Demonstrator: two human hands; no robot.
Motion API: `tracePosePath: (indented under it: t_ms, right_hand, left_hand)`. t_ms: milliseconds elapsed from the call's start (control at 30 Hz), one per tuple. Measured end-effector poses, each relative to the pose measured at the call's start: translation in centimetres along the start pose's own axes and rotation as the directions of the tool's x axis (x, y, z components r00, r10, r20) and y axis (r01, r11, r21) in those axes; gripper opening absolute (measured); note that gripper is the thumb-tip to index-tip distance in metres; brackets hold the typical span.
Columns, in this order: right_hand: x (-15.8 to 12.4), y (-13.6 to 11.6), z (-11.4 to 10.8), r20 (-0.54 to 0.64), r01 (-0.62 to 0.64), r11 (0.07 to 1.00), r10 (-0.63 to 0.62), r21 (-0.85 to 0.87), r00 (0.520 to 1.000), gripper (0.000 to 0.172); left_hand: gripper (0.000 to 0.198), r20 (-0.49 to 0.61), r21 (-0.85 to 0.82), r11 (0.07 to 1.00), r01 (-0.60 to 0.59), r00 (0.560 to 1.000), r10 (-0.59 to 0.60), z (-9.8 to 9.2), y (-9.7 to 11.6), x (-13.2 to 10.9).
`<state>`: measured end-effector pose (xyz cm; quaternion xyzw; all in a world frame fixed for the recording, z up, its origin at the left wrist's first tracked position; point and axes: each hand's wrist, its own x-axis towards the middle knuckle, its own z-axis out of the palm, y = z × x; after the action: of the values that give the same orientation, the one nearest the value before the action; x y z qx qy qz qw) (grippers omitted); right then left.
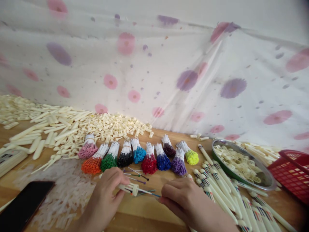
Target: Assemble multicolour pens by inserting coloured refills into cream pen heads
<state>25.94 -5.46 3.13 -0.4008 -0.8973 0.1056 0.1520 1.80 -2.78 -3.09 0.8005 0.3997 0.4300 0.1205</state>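
My left hand (105,195) is closed around a cream slotted pen part (132,189), which has coloured bits in its slots. Between the thumb and fingers of my right hand (187,198) is a thin pen refill (152,193), white with a blue end. Its far end points at the open, ringed end of the pen part; whether it is inside I cannot tell. Several loose refills (136,175) lie just beyond my hands. Behind them stand bundles of refills, among them orange (90,165), red (149,162) and purple (179,163) ones.
Cream pen barrels (36,135) and small parts (111,125) are heaped at the back left. A black phone (25,203) lies by clear plastic pieces (64,199). To the right are multicolour pens (224,190), a metal bowl (271,182) of rings and a red basket (291,172).
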Motion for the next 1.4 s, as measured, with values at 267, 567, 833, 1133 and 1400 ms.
tracePosePath:
  t_ms: [267,567,833,1133,1400]
  right_hand:
    - [0.1,-0.7,-0.2,0.027,0.021,1.0,-0.021,-0.007,0.999,0.024]
    - [0.7,-1.1,0.5,-0.054,0.055,0.997,-0.057,-0.046,0.997,0.027]
    - [2.1,-1.8,4.1,-0.351,0.102,0.995,-0.094,0.004,0.932,0.026]
    - [1.9,-2.3,4.6,0.081,-0.254,0.268,0.523,0.929,0.848,0.038]
    - [2.4,-3.9,6.0,-0.042,-0.235,0.378,0.597,0.895,0.801,0.024]
  left_hand:
    - [0.03,0.036,0.046,0.999,-0.024,0.999,0.023,0.0,0.1,0.2]
    - [0.033,0.02,0.054,0.998,-0.042,0.999,0.041,0.3,1.1,0.1]
    - [0.029,-0.055,0.065,0.998,-0.01,0.998,0.013,0.6,1.3,0.1]
    - [0.027,-0.069,0.097,0.992,-0.08,0.994,0.087,0.0,1.4,0.3]
    - [0.023,-0.078,0.14,0.985,-0.098,0.991,0.11,0.2,1.2,0.0]
